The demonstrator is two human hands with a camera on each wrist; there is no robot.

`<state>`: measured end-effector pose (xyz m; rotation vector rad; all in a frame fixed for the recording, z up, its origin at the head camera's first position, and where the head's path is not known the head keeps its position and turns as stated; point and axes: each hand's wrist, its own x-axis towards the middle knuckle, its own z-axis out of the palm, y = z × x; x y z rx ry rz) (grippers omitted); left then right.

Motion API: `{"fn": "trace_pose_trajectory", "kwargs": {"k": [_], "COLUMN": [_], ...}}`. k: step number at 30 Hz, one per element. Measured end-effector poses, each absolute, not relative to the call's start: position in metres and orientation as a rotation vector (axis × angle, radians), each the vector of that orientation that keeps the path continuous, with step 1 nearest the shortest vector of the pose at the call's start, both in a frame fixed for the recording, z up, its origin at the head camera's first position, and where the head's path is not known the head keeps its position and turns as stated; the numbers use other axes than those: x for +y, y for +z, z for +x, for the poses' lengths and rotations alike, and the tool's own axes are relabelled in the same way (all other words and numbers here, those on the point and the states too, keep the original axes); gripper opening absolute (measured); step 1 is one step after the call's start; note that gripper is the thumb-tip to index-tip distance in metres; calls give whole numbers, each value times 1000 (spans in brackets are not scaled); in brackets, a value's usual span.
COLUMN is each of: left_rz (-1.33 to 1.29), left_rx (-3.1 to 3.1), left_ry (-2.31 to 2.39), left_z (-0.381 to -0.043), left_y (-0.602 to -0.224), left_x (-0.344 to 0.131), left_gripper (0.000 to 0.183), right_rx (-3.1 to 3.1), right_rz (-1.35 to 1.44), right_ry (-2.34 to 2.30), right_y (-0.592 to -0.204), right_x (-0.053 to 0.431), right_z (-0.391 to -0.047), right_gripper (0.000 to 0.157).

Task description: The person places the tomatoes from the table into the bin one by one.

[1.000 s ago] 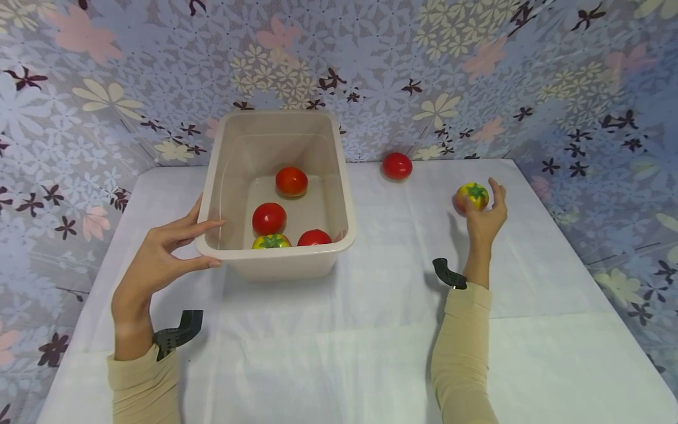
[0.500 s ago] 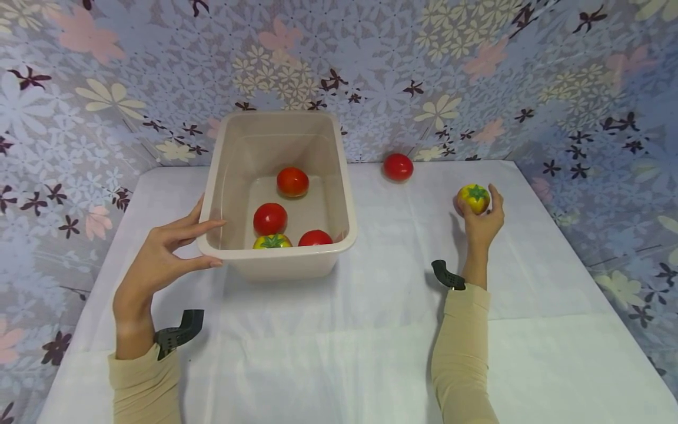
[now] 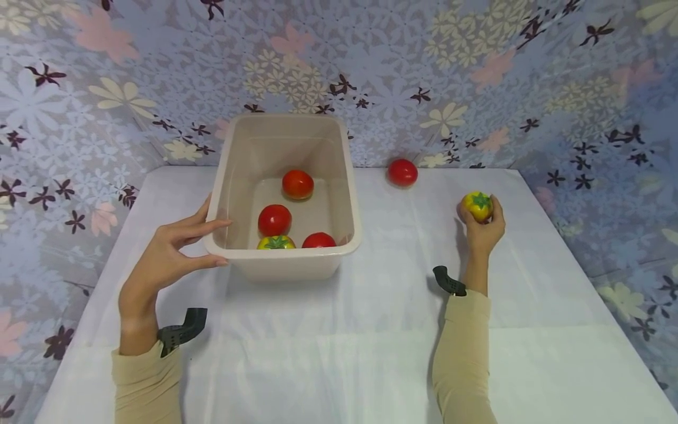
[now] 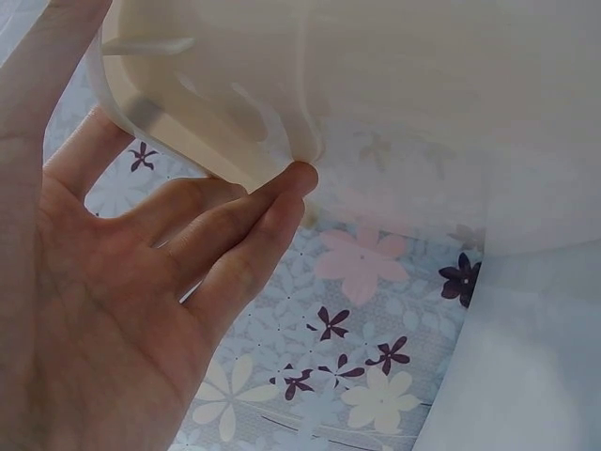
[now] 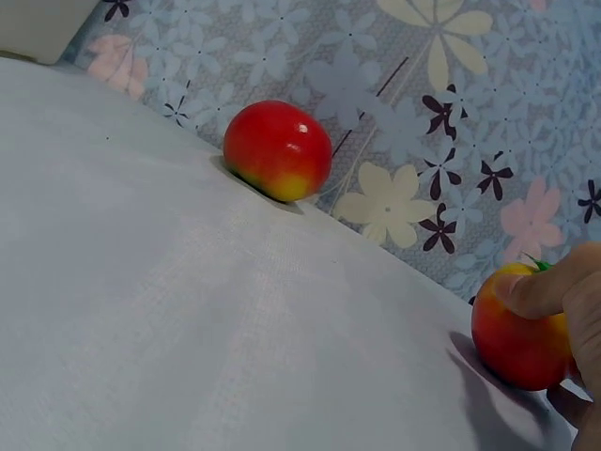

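At the bin's near left corner, my left hand [image 3: 168, 250] grips the rim of the beige plastic bin [image 3: 288, 268]. In the left wrist view several fingers [image 4: 235, 240] lie against the bin's outer wall. Inside the bin are a red-orange tomato [image 3: 298, 184], two red tomatoes, one in the middle [image 3: 275, 220] and one partly behind the front wall [image 3: 319, 240], and a yellow-topped tomato [image 3: 276, 242] with a green calyx. Over at the right, my right hand [image 3: 483, 234] holds another tomato [image 3: 477, 206] between thumb and fingers, its yellow top and green calyx facing up.
One red tomato [image 3: 402, 172] lies on the white tablecloth [image 3: 392, 330] at the back edge, between the bin and my right hand. A flowered fabric wall [image 3: 392, 76] rises behind and beside the table. Black wrist mounts [image 3: 182, 331] sit on both forearms.
My right hand's fingers have closed in around the yellow-topped tomato. The left hand keeps its place on the bin. The whole view has shifted slightly.
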<state>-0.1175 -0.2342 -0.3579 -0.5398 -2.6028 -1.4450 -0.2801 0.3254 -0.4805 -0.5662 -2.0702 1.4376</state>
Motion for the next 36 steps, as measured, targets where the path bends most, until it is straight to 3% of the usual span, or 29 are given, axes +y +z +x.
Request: {"fn": "trace_pose_trajectory", "kwargs": {"k": [17,36], "left_rz": [-484,-494], "left_rx": [-2674,-2612], "left_ry": [-1442,-1509], "left_z": [-119,-120], "left_y": [-357,-357], "left_x": [-236,-240], "left_gripper": [61,61], "right_rx": [-2058,-1992], "right_rz": [-720,-664], "right_ry": [1479,1545], "right_y": [-487,-477], "right_x": [321,314], "right_z": [-272,-282], "right_gripper": [62,61]}}
